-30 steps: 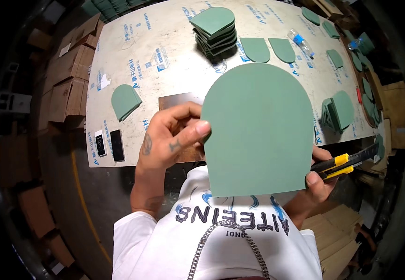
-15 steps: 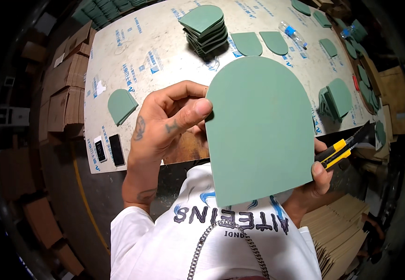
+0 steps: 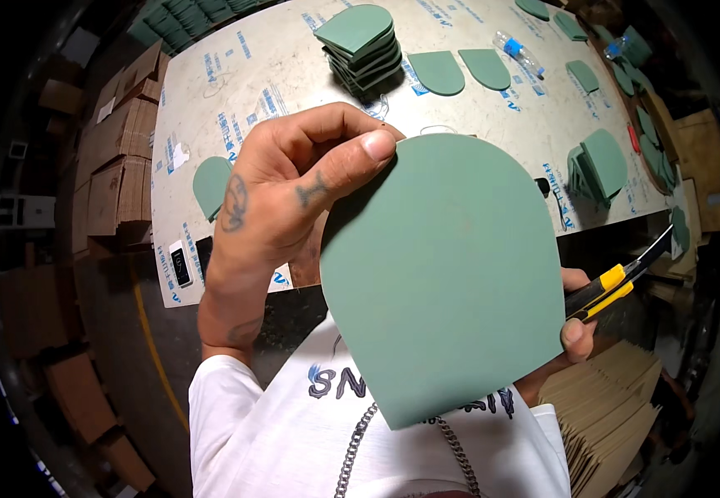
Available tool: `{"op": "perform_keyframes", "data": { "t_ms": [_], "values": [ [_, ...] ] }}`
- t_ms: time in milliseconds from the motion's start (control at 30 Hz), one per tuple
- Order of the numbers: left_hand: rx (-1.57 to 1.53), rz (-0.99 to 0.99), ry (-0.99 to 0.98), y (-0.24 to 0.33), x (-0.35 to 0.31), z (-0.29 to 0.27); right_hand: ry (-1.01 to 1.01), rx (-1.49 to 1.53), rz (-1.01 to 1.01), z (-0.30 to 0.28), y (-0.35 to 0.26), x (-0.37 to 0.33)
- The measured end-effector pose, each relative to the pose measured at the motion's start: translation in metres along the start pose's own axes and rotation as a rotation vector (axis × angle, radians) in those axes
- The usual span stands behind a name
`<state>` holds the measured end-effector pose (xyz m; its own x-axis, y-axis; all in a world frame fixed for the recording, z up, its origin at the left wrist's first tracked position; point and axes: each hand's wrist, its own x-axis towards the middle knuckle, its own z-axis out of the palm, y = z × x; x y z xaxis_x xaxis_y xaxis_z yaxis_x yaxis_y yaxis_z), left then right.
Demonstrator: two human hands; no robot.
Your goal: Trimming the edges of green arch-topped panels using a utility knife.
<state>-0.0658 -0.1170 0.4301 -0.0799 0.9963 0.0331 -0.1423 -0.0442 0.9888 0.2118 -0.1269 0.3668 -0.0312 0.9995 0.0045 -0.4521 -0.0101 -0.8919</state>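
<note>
A flat green panel (image 3: 451, 274) with one rounded end is held up in front of my chest, its rounded end away from me and tilted. My left hand (image 3: 298, 187) pinches its upper left edge between thumb and fingers; some fingertips are hidden behind it. At the panel's right edge, my right hand (image 3: 577, 328) holds a black and yellow utility knife (image 3: 605, 290), its blade pointing up and to the right. That hand's thumb lies by the panel's edge, and most of its fingers are hidden behind the panel.
On the white table (image 3: 294, 62) stands a stack of green panels (image 3: 360, 46), with other panels (image 3: 439, 73) around it. A plastic bottle (image 3: 519, 56) lies to the right. A phone (image 3: 180, 264) rests near the left corner. Cardboard (image 3: 119, 158) is piled at left.
The panel has come lower and turned, its straight end tipping toward me. My left hand has shifted up along its edge toward the rounded end. My right hand still holds the knife.
</note>
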Motion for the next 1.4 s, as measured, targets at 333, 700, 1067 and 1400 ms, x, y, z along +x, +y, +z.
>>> {"op": "perform_keyframes", "data": {
  "t_ms": [333, 700, 1067, 1400],
  "values": [
    [-0.006, 0.025, -0.086, -0.003, 0.006, 0.008, -0.076, 0.088, 0.137, -0.028, -0.007, -0.004],
    [0.064, 0.0, -0.052, -0.011, 0.016, -0.004, -0.01, -0.01, 0.142, -0.004, -0.008, 0.006],
    [0.028, -0.175, 0.105, -0.083, 0.064, 0.005, -0.319, -0.181, 0.193, -0.033, 0.023, 0.086],
    [0.079, -0.562, -0.108, -0.173, 0.158, 0.018, -0.166, -0.071, 0.449, -0.072, 0.121, 0.227]
  ]
}}
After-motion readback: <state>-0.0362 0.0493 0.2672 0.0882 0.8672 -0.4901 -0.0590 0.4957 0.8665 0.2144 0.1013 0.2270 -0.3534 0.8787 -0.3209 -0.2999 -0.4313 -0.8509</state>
